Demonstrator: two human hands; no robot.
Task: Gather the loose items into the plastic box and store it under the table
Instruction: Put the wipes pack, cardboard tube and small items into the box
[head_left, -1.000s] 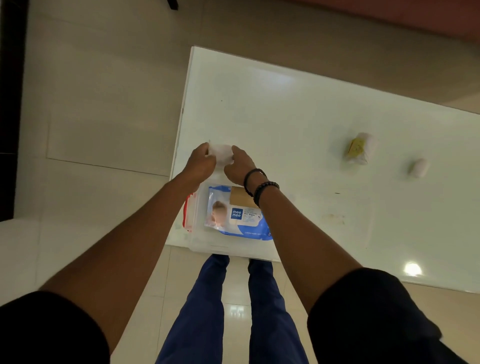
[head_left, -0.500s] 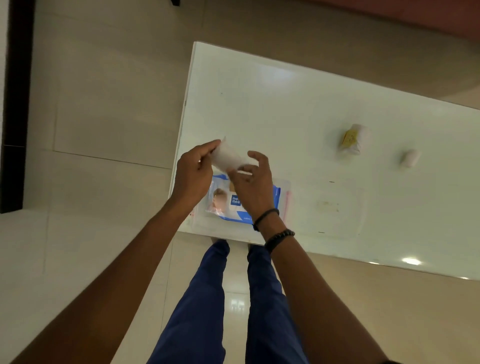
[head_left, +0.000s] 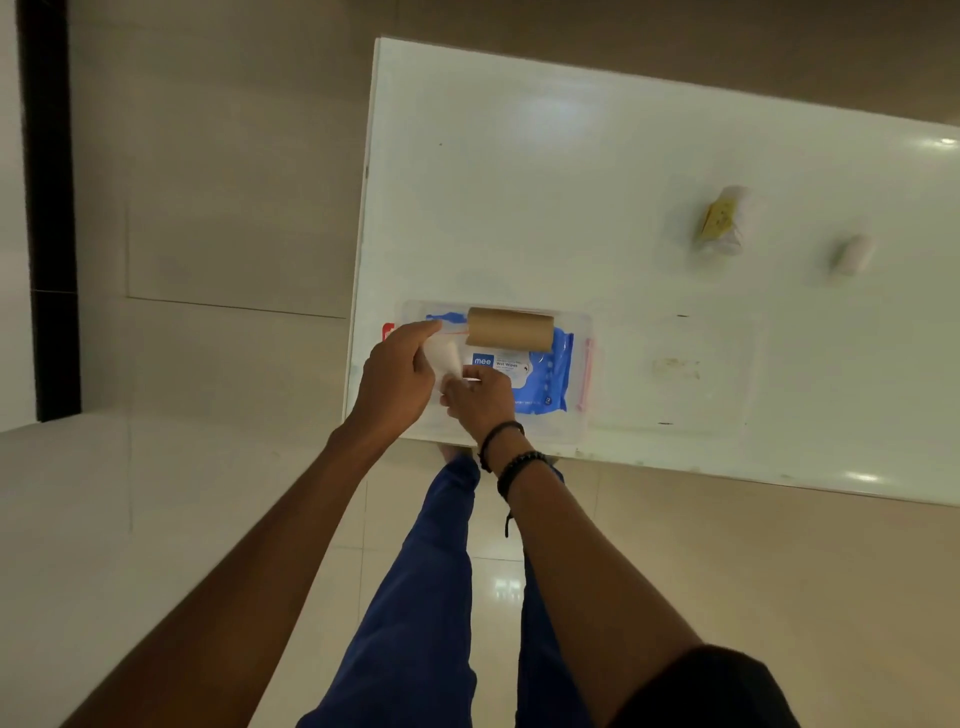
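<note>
floor (head_left: 208, 208): pale glossy tiles fill the left and bottom of the frame, with a dark vertical strip at the far left edge
table (head_left: 597, 182): white and glossy, running from upper centre to the right edge; its near edge slants down to the right
legs (head_left: 415, 597): blue trousers, bottom centre, standing just below the table's near-left corner
box (head_left: 584, 436): clear plastic, on the table at its near-left corner, centre of the frame; pink latch on its right side, a red one peeking out at its left
wipes (head_left: 545, 374): blue pack lying flat inside the box, label reading "mee" and "Wet Wipes"
tube (head_left: 511, 328): brown cardboard, lying crosswise on the wipes along the far side of the box
left hand (head_left: 397, 376): over the left part of the box, fingers closed round the left side of a white packet
right hand (head_left: 480, 397): just right of the left hand, fingertips pinched on the same packet's lower right; two dark bands on the wrist
packet (head_left: 445, 358): small, white, blurred, held between both hands above the box's left half
roll (head_left: 724, 221): white with a yellow label, loose on the table, upper right
small roll (head_left: 854, 254): white, blurred, just right of the labelled roll, well apart from the box
</note>
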